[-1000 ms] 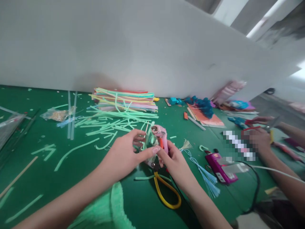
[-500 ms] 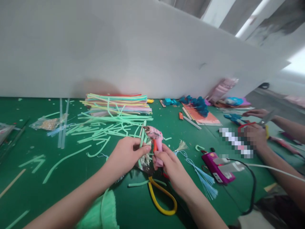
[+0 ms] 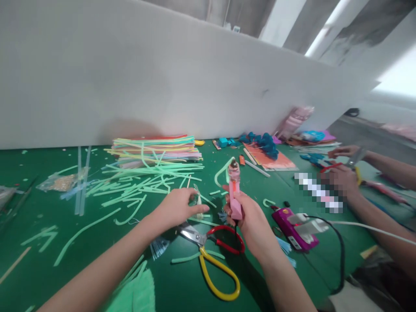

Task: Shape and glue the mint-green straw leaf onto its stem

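My right hand (image 3: 251,216) is wrapped around a pink hot glue gun (image 3: 235,197), its nozzle pointing up and away from me. A bent light green pipe cleaner (image 3: 217,173) lies by the nozzle; whether it touches is unclear. Thumb and fingers apart, my left hand (image 3: 175,208) hovers over the table beside a cream tassel (image 3: 199,200), with no clear contact. Below both hands, scissors (image 3: 195,236) with one red and one yellow handle lie spread. A blue tassel (image 3: 159,248) is left of the blades, partly hidden by my forearm.
Many green pipe cleaners (image 3: 130,186) are strewn left, before a multicoloured bundle (image 3: 156,149). At right stand a purple power strip (image 3: 294,232) and cables. Another person's hands (image 3: 346,182) hold scissors there. Clear glue sticks (image 3: 82,182) lie left, near a small bag (image 3: 60,180).
My right hand has carried the glue gun right, away from my left hand. The left fingers have parted from the green pipe cleaner, now by the nozzle. The scissors show more fully.
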